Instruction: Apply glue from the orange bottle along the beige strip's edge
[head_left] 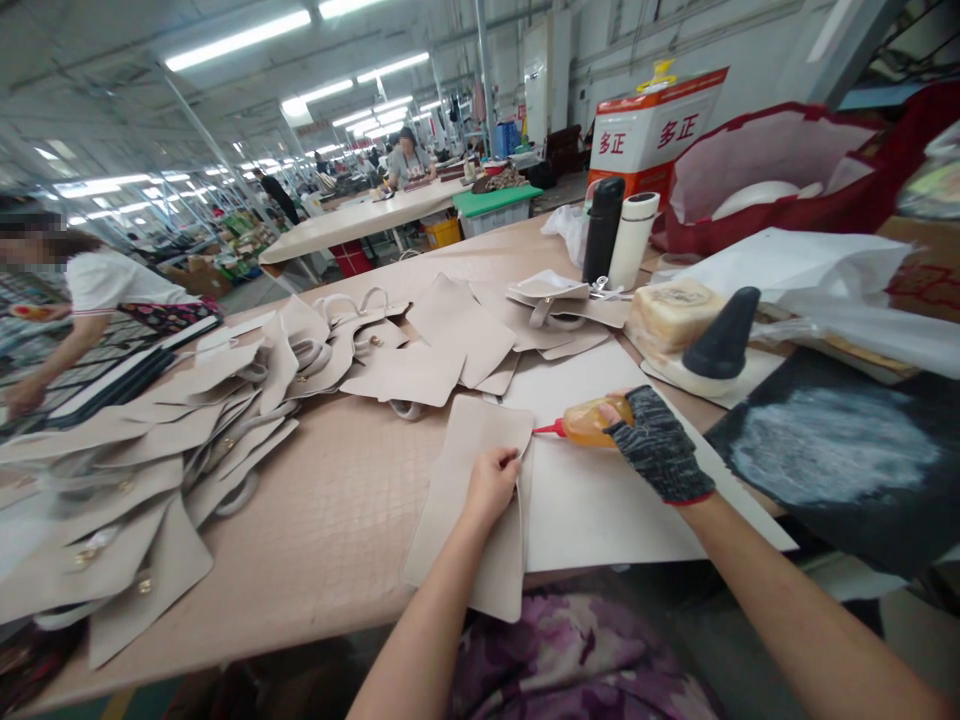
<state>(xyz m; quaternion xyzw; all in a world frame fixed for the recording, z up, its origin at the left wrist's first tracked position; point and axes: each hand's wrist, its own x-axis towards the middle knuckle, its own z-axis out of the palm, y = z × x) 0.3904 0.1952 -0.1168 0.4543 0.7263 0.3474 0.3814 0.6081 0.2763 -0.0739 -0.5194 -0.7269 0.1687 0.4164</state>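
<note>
My left hand (493,486), bare, has its fingers closed on the right edge of a beige leather panel (457,500), which lies near the table's front edge. In a dark grey fingerless glove, my right hand (660,445) is wrapped round a bottle of amber liquid (589,422). The bottle lies nearly level, and its red nozzle (550,429) points left at the panel's edge, just above my left hand. Whether the tip touches the panel I cannot tell. Under the bottle is a white sheet (600,510).
Beige pieces with handles (150,450) are heaped at the left, more panels (457,330) behind. At the right stand a black cone (721,335), a black flask (603,232) and a white flask (634,240), near a dark smeared sheet (840,445). A person (112,285) leans in at the far left.
</note>
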